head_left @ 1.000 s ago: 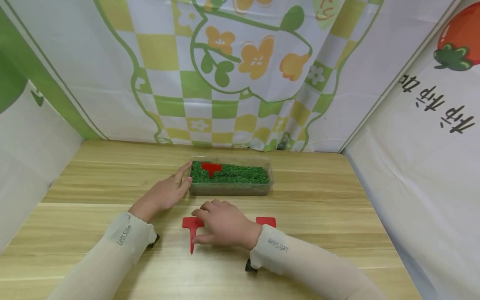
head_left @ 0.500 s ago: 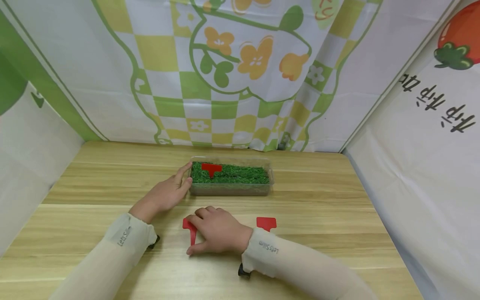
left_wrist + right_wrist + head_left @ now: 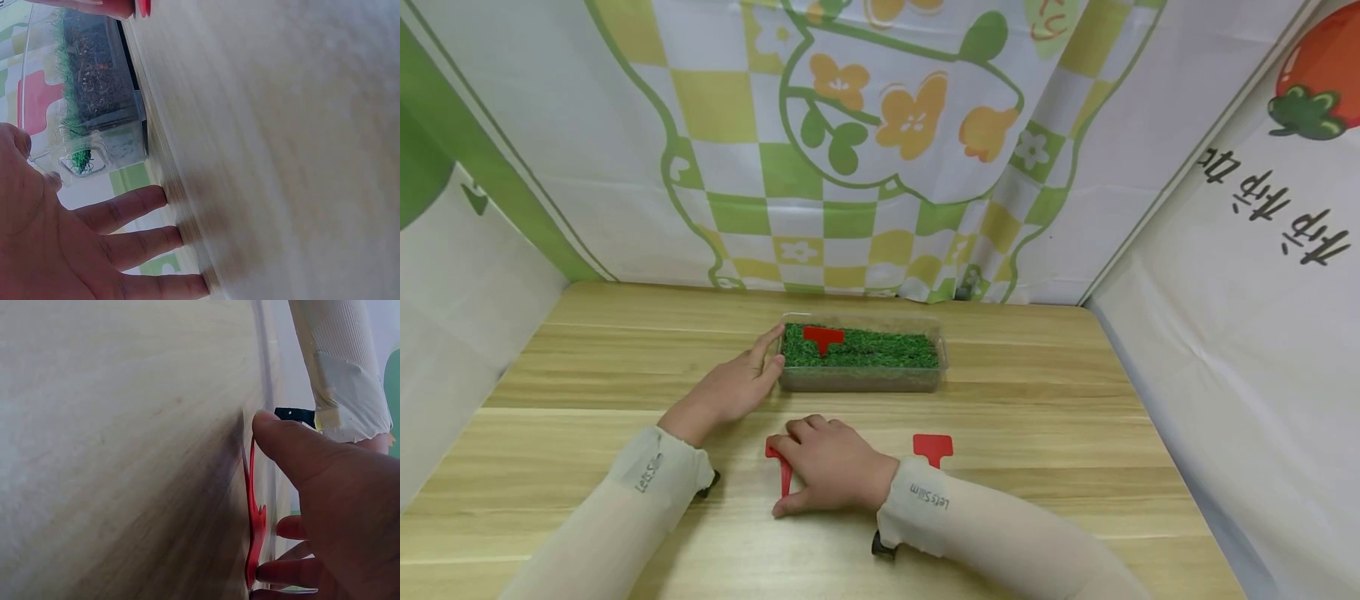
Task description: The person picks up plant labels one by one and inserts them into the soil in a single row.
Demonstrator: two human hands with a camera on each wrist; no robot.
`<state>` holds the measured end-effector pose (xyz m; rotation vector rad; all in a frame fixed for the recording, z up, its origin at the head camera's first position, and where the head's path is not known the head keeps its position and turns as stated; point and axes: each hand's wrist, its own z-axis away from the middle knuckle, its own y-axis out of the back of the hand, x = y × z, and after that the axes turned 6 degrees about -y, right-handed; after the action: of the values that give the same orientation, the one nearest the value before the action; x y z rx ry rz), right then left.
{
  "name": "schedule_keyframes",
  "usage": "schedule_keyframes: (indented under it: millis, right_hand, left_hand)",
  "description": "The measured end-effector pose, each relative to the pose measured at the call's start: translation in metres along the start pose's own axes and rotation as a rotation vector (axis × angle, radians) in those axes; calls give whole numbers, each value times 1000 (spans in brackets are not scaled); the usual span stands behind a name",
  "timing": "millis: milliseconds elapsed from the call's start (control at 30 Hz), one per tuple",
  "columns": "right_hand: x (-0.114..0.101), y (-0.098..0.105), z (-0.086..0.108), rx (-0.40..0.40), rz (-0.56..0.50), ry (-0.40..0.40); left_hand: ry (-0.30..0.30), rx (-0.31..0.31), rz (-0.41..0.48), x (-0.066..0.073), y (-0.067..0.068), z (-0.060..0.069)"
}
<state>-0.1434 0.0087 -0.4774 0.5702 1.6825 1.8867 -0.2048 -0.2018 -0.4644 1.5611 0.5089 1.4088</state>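
Observation:
In the head view, the left hand (image 3: 730, 385) touches the left end of a clear plastic box (image 3: 859, 380) holding green artificial grass (image 3: 887, 348). The left wrist view shows its thumb and a finger at the box rim (image 3: 94, 169), the other fingers stretched to the table. The right hand (image 3: 838, 467) pinches a red T-shaped marker (image 3: 786, 473) lengthwise, thumb at the pointed end and fingers at the wide end; the right wrist view shows this marker (image 3: 253, 515) close to the tabletop. Another red marker (image 3: 823, 337) stands in the grass.
A third red marker (image 3: 933, 447) lies on the wooden table (image 3: 1037, 400), partly covered by the right sleeve (image 3: 917, 500). A patterned cloth (image 3: 850, 217) hangs behind the box, and white printed sheets (image 3: 1217, 300) flank the table.
The right hand has moved slightly toward the near edge and taken the marker between thumb and fingers. Its sleeve has shifted left. The left hand and the box have stayed put.

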Motion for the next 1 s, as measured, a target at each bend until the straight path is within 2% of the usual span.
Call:
schedule_keyframes:
  millis: [267, 700, 1000]
  right_hand:
    - [-3, -1, 2, 25, 39, 5]
    - [-5, -2, 0, 47, 48, -48]
    - [-3, 1, 0, 71, 28, -45]
  left_hand:
    - [3, -6, -5, 2, 0, 0]
    - [-2, 9, -4, 6, 0, 2]
    - [1, 3, -4, 4, 0, 2]
